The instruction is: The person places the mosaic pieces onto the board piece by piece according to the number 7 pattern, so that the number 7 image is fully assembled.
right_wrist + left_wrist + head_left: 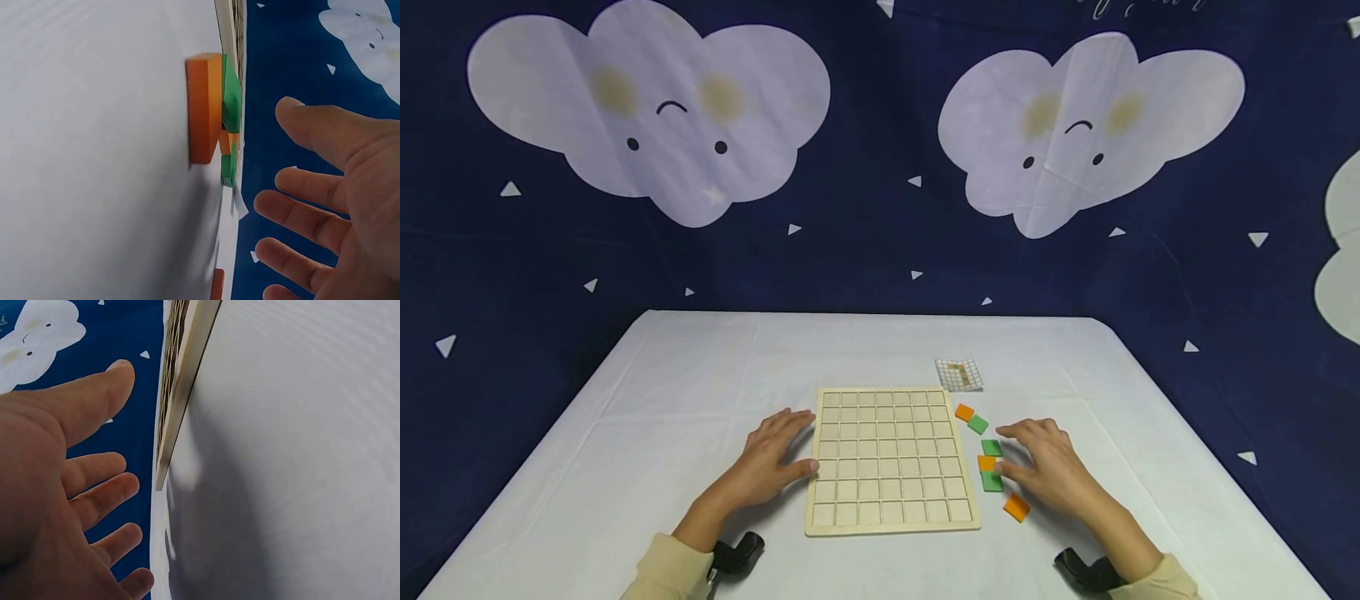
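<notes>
A square wooden grid board (891, 471) lies in the middle of the white table. My left hand (767, 467) is beside its left edge with fingers spread and nothing in them; the left wrist view shows the thumb and fingers apart from the board's side (178, 400). On the right, my right hand (1048, 467) hovers with relaxed fingers over several loose square tiles. A green tile (992, 448), an orange tile (987, 463) and another green tile (992, 482) form a column by its thumb. Nearest the front is an orange tile (1017, 507), large in the right wrist view (205, 109).
Near the board's upper right corner lie an orange tile (964, 412) and a green tile (977, 425). Behind them is a small pattern card (958, 375) with a printed grid. White cloth covers the table (715, 375); a dark blue cloud-printed curtain (865, 250) hangs behind.
</notes>
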The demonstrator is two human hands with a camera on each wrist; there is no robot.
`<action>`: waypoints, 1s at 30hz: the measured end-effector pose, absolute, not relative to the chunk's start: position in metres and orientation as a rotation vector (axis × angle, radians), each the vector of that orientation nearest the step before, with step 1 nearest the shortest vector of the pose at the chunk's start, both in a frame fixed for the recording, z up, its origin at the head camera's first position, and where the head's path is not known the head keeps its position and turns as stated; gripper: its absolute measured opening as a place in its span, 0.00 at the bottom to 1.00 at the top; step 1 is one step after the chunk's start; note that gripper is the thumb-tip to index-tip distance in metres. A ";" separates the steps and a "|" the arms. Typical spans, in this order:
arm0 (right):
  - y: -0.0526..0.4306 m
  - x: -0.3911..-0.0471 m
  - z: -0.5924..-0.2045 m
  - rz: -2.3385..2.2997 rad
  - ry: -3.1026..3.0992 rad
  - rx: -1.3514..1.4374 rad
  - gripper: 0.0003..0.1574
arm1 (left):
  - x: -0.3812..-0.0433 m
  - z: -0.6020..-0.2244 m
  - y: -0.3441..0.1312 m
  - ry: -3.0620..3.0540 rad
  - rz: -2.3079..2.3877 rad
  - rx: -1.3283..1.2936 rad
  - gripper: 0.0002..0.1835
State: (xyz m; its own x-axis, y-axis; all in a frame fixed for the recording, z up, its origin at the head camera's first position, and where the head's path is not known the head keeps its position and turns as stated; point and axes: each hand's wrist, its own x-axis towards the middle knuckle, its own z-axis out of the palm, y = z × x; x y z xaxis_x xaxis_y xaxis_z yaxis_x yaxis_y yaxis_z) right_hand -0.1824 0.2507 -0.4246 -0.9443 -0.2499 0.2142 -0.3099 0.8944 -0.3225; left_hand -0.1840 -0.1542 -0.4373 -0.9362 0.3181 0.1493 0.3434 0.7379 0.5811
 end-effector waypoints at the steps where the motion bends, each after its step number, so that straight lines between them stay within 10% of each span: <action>1: 0.251 -0.182 -0.424 0.533 -2.896 0.434 0.28 | -0.185 -0.437 -0.154 -2.892 -0.982 -0.554 0.37; 30: 0.269 -0.145 -0.425 0.515 -2.873 0.501 0.25 | -0.192 -0.444 -0.156 -2.892 -1.227 -0.534 0.34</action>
